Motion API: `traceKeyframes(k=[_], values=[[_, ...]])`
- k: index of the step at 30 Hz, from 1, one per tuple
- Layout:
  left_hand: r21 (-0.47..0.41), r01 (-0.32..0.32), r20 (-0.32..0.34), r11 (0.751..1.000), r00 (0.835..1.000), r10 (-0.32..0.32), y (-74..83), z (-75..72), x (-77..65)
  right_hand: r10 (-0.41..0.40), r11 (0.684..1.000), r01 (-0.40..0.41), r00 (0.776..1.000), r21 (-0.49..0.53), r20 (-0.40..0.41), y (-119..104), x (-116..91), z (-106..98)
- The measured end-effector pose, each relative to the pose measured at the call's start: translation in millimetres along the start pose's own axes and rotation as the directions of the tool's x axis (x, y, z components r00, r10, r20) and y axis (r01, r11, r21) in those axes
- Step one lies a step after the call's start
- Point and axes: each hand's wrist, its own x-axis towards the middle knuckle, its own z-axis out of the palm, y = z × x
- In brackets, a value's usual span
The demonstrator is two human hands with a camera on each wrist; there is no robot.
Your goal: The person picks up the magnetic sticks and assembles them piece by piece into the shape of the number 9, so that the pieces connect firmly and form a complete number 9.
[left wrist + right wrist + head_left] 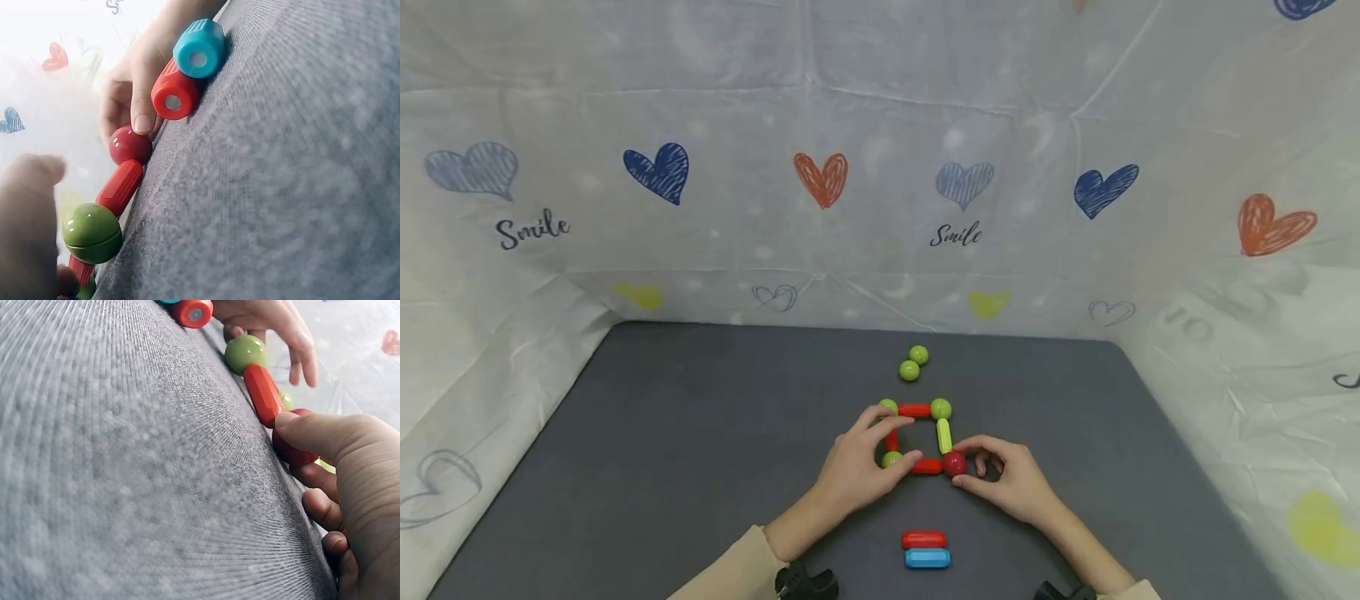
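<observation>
On the grey table lies a four-sided frame of rods and balls. My right hand (1017, 485) pinches the red ball (954, 463) at its near right corner between thumb and fingers. A red rod (927, 467) runs from that ball to a green ball (92, 232) at the near left. The yellow-green rod (943, 436) joins the red ball to the far right green ball (941, 408). My left hand (855, 468) lies over the left side, its fingers and thumb spread about the red rod there and partly hiding it. Another red rod (914, 410) forms the far side.
Two loose green balls (909, 370) sit together beyond the frame. Nearer me, a loose red rod (924, 540) and a blue rod (927, 558) lie side by side, with metal discs in their ends. A white printed sheet (880, 250) hangs behind the table.
</observation>
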Motion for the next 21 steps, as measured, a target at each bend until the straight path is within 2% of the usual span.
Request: traceKeyframes(k=[5, 10, 21], values=[[-0.035, -0.060, 0.116, 0.998, 0.991, 0.064, -4.5, 0.6, -1.3, 0.014, 1.000, -0.014, 1.000, 0.000, -0.006, -0.5, -1.4, 2.2], [-0.034, -0.105, 0.189, 0.994, 0.976, 0.109, -6.8, -0.1, -2.6, 0.013, 1.000, -0.013, 1.000, 0.014, -0.004, -1.8, -1.2, 3.8], [0.013, -0.116, 0.223, 0.993, 0.969, 0.111, -8.6, 2.8, 1.0, 0.004, 1.000, -0.004, 1.000, 0.018, -0.007, -4.4, 1.3, 1.9]])
